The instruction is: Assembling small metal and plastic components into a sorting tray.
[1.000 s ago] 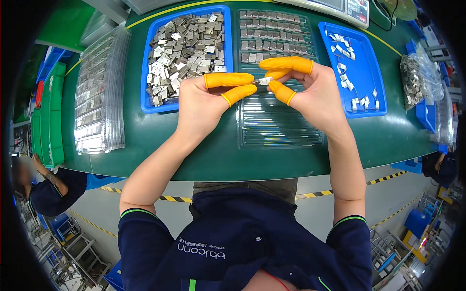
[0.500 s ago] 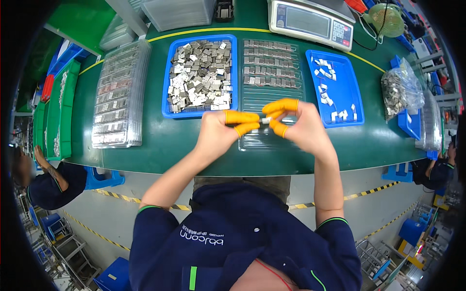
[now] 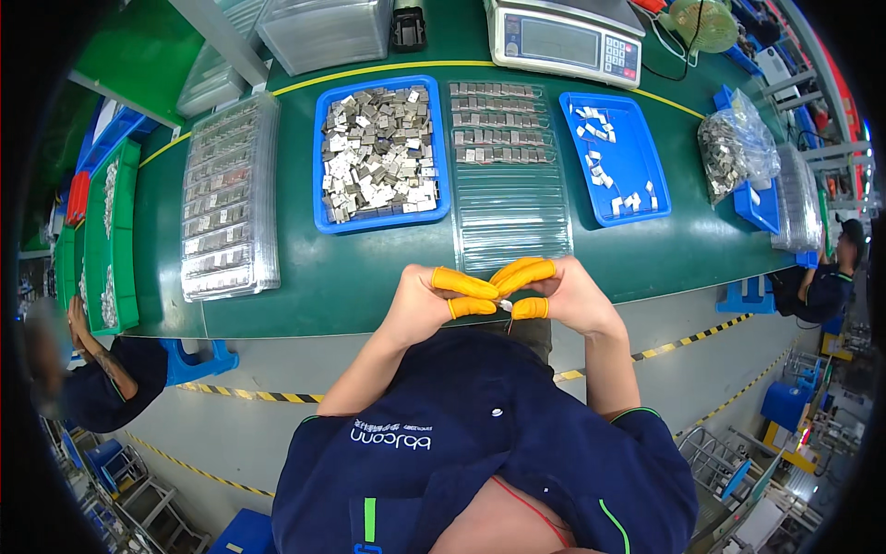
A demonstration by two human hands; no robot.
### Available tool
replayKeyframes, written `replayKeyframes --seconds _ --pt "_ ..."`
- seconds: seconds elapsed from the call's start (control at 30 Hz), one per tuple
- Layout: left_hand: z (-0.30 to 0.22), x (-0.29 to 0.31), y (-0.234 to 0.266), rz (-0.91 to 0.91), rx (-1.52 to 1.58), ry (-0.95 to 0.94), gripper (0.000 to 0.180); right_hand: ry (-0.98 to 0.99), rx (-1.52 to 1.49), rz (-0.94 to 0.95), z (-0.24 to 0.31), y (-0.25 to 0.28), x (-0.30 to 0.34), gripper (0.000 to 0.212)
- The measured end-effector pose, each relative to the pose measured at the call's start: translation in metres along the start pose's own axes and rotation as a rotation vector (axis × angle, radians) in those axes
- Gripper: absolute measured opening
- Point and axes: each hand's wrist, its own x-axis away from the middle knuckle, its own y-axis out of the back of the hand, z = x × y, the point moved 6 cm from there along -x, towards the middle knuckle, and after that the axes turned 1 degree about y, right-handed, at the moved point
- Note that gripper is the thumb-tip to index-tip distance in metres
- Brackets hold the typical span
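Over the table's front edge, my left hand (image 3: 432, 303) and my right hand (image 3: 565, 294) meet, thumbs and fingertips closed in pinches. Yellow finger cots cover the working fingers of both. Between the fingertips sits a small white connector (image 3: 506, 306), with thin wires hanging below it; the fingers hide part of it. Just beyond my hands lies a clear ribbed plastic tray (image 3: 508, 208), its far rows filled with grey metal-cased pieces. To its left a blue tray (image 3: 319, 198) holds a heap of similar pieces. A second blue tray (image 3: 637, 166), on the right, has scattered white connectors.
A stack of filled clear trays (image 3: 229, 198) stands at left, beside green bins (image 3: 125, 185). At the back are a scale (image 3: 563, 42) and a clear plastic box (image 3: 323, 37). A bag of parts (image 3: 734, 152) lies at right. Other people sit on both sides.
Both hands have come toward my body, from over the clear tray to the table's front edge, still pinching the small white connector. The view has shifted slightly.
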Motion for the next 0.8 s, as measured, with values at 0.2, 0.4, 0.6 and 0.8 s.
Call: replayKeyframes --seconds 0.2,0.4,0.6,0.8 --pt "-0.007 -0.005 0.004 0.013 -0.036 -0.018 0.017 -0.063 -0.193 -0.113 0.000 -0.006 -0.001 0.018" --pt "-0.019 -0.019 0.009 0.007 0.136 -0.092 0.018 0.068 0.005 -0.188 0.027 -0.002 -0.015 0.016" --pt "-0.017 -0.024 0.024 -0.200 -0.048 -0.157 0.022 0.405 0.526 -0.390 0.037 -0.003 -0.030 0.014" --pt "-0.005 -0.020 0.036 -0.213 -0.204 -0.023 0.023 0.410 0.739 -0.508 0.018 -0.021 -0.033 0.025"
